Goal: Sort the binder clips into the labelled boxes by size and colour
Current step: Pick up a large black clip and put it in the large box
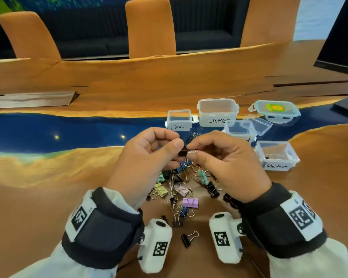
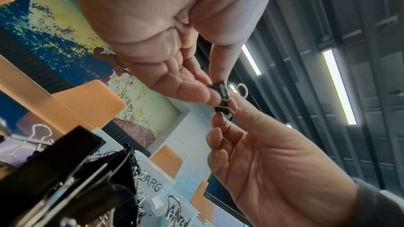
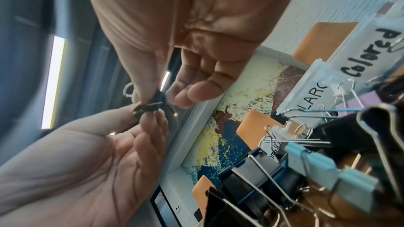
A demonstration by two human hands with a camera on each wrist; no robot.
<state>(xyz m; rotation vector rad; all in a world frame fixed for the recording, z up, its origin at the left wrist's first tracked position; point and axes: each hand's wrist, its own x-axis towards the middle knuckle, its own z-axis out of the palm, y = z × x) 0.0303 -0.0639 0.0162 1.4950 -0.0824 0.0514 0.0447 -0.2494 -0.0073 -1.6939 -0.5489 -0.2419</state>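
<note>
Both hands hold one small black binder clip [image 1: 182,152] above the pile. My left hand [image 1: 178,146] pinches its black body [image 2: 221,92] between thumb and fingertip. My right hand [image 1: 190,152] pinches the clip's silver wire handle side [image 3: 150,105] from the right. Under the hands lies a pile of binder clips [image 1: 181,189], black and pastel, in mixed sizes. Clear boxes stand beyond: "Small" [image 1: 170,122], "LARGE" [image 1: 204,119], "Colored" [image 1: 228,131] and "Medium" [image 1: 258,159].
A lidded container with a teal rim [image 1: 297,113] stands at the back right, with a loose clear lid [image 1: 263,125] beside it. A single black clip [image 1: 187,238] lies near the front edge. Orange chairs [image 1: 151,27] stand behind the table.
</note>
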